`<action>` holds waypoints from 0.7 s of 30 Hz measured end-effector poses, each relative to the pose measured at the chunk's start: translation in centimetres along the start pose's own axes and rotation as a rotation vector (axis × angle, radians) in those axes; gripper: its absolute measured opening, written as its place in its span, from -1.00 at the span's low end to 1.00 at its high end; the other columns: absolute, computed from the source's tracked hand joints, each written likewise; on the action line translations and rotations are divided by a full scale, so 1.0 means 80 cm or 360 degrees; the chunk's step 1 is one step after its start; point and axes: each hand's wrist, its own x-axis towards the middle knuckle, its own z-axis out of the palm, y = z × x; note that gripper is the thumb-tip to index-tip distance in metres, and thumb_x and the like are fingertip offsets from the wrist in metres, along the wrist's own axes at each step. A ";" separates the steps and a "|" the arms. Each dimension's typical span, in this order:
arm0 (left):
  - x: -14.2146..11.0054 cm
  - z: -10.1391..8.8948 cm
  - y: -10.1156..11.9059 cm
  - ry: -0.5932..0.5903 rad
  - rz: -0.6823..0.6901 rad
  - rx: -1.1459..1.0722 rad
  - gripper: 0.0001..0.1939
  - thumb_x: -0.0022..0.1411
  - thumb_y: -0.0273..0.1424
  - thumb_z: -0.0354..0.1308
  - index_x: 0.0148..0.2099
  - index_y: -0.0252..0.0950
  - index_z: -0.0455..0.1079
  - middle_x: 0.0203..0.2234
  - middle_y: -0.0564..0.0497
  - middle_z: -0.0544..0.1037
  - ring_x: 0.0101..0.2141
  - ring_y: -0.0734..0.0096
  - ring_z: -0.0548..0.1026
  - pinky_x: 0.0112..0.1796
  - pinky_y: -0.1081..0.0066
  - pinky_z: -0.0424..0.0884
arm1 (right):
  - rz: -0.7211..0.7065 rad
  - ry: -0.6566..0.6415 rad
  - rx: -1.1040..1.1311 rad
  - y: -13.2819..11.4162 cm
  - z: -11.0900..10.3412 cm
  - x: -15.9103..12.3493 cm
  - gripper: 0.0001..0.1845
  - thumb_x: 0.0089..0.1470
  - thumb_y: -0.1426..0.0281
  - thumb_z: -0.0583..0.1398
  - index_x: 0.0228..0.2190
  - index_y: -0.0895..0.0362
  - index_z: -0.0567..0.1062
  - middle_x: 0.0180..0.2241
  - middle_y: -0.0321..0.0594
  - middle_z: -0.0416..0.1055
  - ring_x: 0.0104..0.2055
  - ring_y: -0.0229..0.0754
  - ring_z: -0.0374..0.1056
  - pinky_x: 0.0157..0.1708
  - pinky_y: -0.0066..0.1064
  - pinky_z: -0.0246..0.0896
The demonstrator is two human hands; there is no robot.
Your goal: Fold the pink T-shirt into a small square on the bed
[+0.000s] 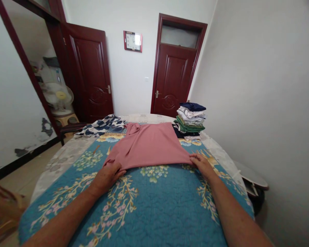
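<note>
A pink garment (150, 144) lies spread flat on a bed with a blue flowered quilt (159, 206). My left hand (106, 176) rests on the garment's near left corner, fingers curled over the cloth edge. My right hand (201, 164) pinches the near right corner, fingers closed on the fabric. Both arms reach forward over the quilt.
A stack of folded clothes (191, 120) stands at the far right of the bed. A blue-and-white checked garment (103, 125) lies crumpled at the far left. Two dark red doors (173, 80) are behind. A fan (58, 96) and a stool stand left; a wall runs close on the right.
</note>
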 end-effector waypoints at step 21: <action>-0.008 -0.037 -0.056 -0.0038 -0.0745 -0.0097 -0.70 0.36 -0.13 -0.02 -0.25 -0.20 0.40 -0.34 -0.07 0.63 -0.27 0.17 0.56 -0.28 0.33 0.35 | -0.0039 0.0055 -0.1048 0.042 -0.014 -0.011 -0.54 0.28 0.17 0.08 0.01 0.11 0.61 -0.28 -0.10 0.62 -0.19 0.02 0.54 -0.17 -0.26 0.30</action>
